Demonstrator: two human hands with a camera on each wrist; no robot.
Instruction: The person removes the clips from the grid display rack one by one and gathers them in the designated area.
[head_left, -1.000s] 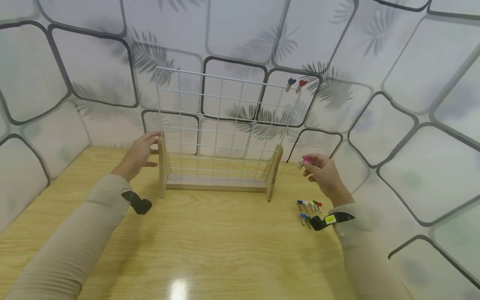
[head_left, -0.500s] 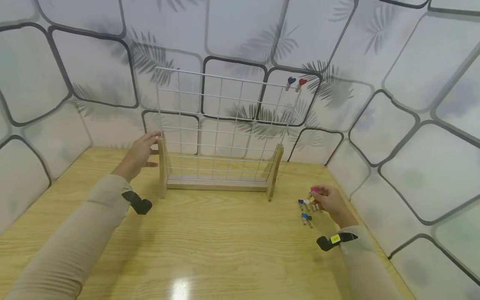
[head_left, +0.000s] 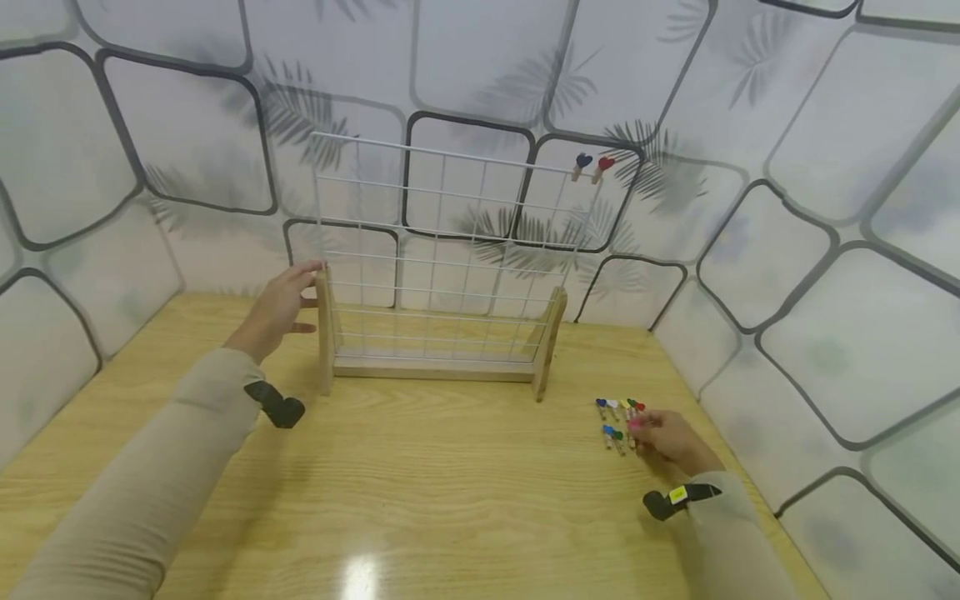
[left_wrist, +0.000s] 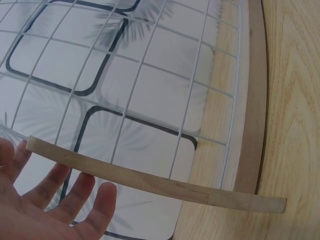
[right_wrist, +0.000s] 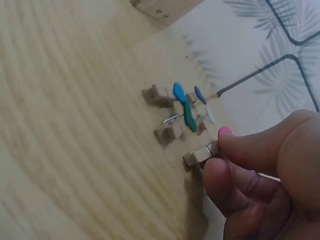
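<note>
My right hand [head_left: 670, 437] pinches a small wooden clothespin [right_wrist: 200, 155] with a pink top between thumb and index finger, low over the table. Just left of it lie several more clothespins, among them a light blue one [right_wrist: 179, 93] and a green one [right_wrist: 189, 118]. My left hand [head_left: 273, 308] touches the left wooden upright [head_left: 325, 333] of a white wire grid rack, fingertips along its outer edge. In the left wrist view the fingers [left_wrist: 80, 192] are spread and loosely extended against that upright [left_wrist: 150, 181].
On the grid's upper right corner are a dark blue heart clothespin [head_left: 583, 162] and a red heart clothespin [head_left: 605, 165]. A wooden base bar [head_left: 435, 368] joins the rack's two uprights. Patterned walls [head_left: 480, 67] close in the wooden table [head_left: 450, 483] at the back and sides.
My right hand has come down from beside the rack, carrying the pink clothespin to the right side of the clothespins on the table. The left hand stays at the upright.
</note>
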